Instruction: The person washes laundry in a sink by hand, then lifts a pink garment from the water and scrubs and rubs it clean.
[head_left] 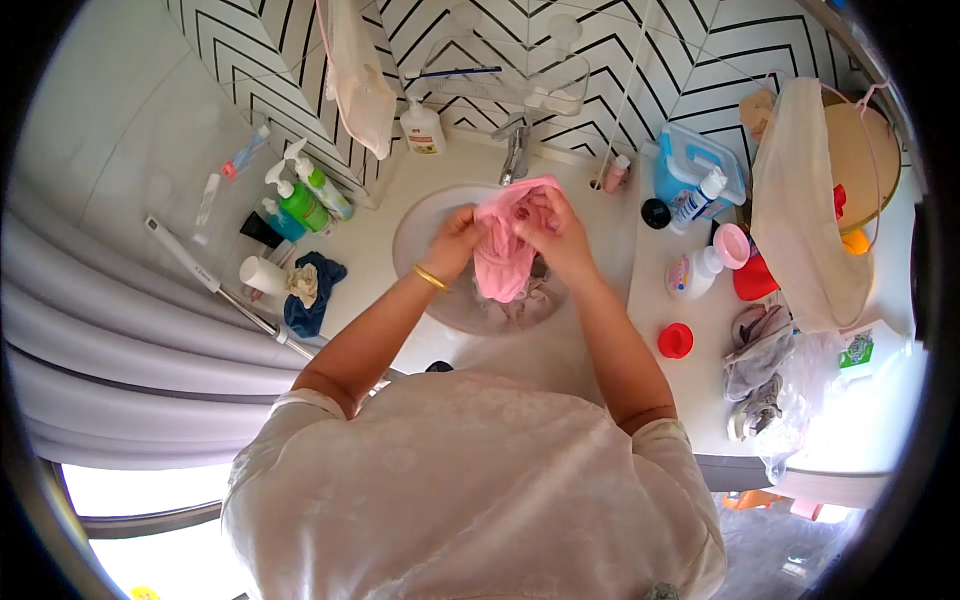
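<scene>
A pink cloth garment [503,262] is held up over the round white sink [412,235], close below the faucet [514,150]. My left hand [455,240] grips its left edge, fingers closed on the fabric. On the other side my right hand [560,238] pinches the garment near its top right. A small dark reddish spot shows on the cloth between the hands. Beneath it, more wet fabric [520,308] lies in the basin; its kind is hard to make out.
Green pump bottles [303,207] and a dark blue cloth [318,290] stand left of the sink. A soap bottle [422,128] is behind it. At right are a red cap [676,340], white bottle [693,274], blue box [700,165] and grey cloths [757,350].
</scene>
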